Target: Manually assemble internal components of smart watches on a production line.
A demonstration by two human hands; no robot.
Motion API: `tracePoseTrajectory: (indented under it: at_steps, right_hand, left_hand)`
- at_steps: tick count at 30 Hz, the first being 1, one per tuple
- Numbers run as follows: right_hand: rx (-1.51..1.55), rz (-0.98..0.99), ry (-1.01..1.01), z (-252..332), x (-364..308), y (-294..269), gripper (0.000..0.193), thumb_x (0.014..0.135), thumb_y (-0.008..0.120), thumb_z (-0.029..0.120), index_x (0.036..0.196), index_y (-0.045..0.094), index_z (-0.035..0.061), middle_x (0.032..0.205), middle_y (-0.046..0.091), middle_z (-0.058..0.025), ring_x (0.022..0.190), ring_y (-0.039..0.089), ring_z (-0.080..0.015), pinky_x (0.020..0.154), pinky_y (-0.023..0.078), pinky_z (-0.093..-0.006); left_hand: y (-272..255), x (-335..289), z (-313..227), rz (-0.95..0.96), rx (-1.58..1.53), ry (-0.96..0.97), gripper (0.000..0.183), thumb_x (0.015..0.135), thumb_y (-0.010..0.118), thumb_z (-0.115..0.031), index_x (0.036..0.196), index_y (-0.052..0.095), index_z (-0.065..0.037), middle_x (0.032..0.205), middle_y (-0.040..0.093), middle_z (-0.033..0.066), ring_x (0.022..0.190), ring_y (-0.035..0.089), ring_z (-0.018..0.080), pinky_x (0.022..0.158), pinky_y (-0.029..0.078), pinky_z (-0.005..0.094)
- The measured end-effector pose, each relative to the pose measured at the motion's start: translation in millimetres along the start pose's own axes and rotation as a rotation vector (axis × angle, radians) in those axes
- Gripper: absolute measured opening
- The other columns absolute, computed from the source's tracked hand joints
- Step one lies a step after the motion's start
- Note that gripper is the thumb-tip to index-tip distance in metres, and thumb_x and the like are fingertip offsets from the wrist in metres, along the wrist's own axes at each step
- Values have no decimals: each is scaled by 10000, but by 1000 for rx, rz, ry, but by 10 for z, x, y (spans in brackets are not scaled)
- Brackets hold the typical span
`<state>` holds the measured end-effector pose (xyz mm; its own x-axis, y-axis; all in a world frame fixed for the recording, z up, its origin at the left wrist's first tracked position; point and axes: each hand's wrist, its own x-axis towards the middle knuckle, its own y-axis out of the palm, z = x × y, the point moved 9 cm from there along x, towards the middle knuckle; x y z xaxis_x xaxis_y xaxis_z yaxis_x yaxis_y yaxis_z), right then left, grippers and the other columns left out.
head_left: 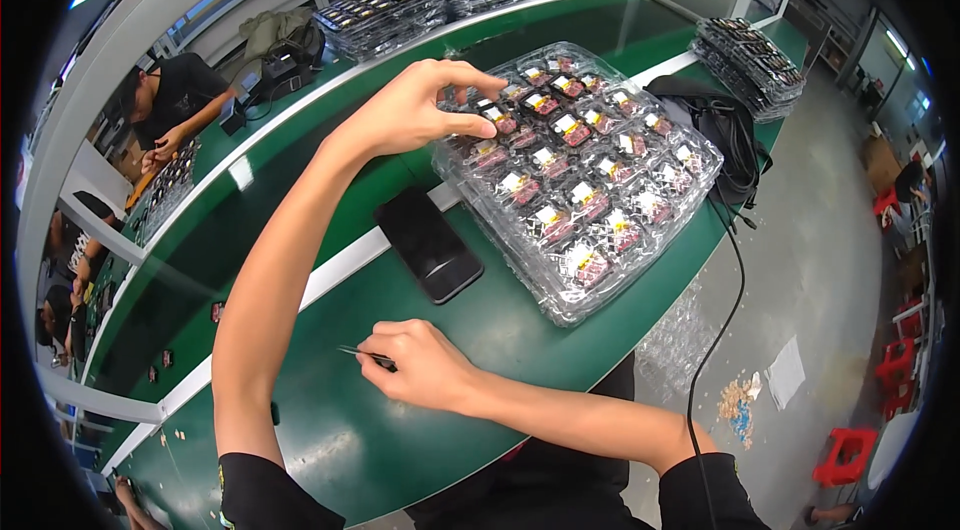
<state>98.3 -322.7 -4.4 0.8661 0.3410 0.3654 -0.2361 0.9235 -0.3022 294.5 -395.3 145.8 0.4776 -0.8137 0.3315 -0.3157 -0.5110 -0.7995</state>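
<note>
My left hand [420,110] reaches over the near-left corner of a clear plastic tray [560,308], thumb and fingers spread apart. Between them lies a small dark part [498,120] with a pink and yellow face; whether the fingertips touch it I cannot tell. Rows of similar small parts [572,130] fill the tray's pockets, and more trays appear layered beneath. Low over the green tabletop [370,430], my right hand [415,360] is closed round thin metal tweezers [380,361], their tips pointing left. A black phone [430,245] lies between my hands and the tray.
Stacked trays stand at the back [385,15] and at the right [750,65]. A black bag [715,120] with a hanging cable [742,275] sits beside my tray. Loose small parts [160,365] lie on the left. Other people [165,100] work across the bench. A red stool [845,455] stands at right.
</note>
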Motion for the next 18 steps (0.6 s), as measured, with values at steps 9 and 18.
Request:
tracePoseTrajectory:
  at_steps: [9, 18]
  right_hand:
    - [-81, -21, -22, 54, 21, -139, 142, 926, 742, 116, 894, 802, -9, 813, 729, -154, 703, 720, -357, 661, 579, -442]
    - [-32, 0, -10, 66, 57, -9, 109, 905, 787, 49, 971, 821, -31, 749, 717, -130, 606, 679, -247, 575, 518, -364]
  left_hand:
    - [-871, -1742, 32, -156, 378, -217, 365, 1007, 779, -242, 1329, 769, -73, 1324, 775, 98, 1116, 706, 244, 948, 548, 393]
    - [-1046, -4383, 823, -32, 482, -912, 438, 949, 834, -290, 1310, 745, -59, 1222, 728, 160, 1130, 727, 348, 987, 571, 442]
